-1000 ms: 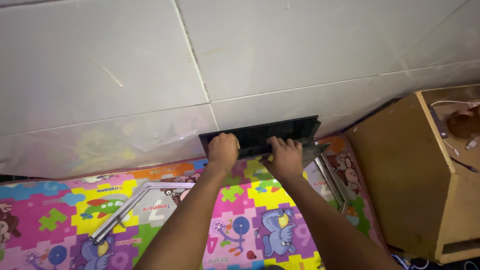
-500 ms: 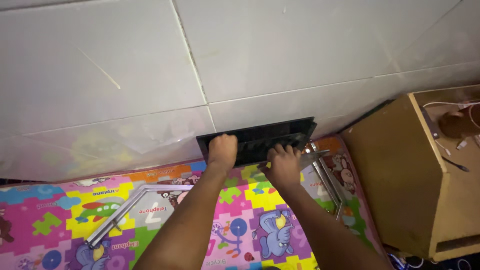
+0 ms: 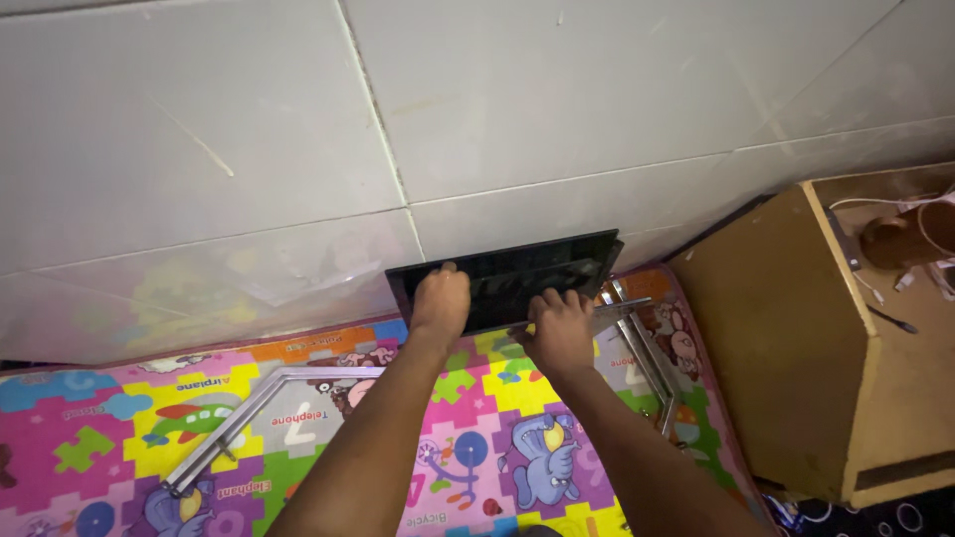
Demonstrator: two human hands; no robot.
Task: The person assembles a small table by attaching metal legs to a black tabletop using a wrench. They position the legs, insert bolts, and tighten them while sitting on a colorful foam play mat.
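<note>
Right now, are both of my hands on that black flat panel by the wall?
Yes, the left hand grips the black panel at its top edge, and the right hand holds its lower edge.

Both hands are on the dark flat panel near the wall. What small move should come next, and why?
Probably steady the black panel before letting go: it stands tilted against the tiled wall, the left hand gripping its top edge and the right hand at its lower edge.

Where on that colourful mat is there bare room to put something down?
The widest free patch of the colourful puzzle-pattern foam mat lies left of the bent metal frame bar, below the white tiled wall. It is crowded by the wall, where the left hand and right hand grip the flat black panel, and beside the brown wooden cabinet.
</note>
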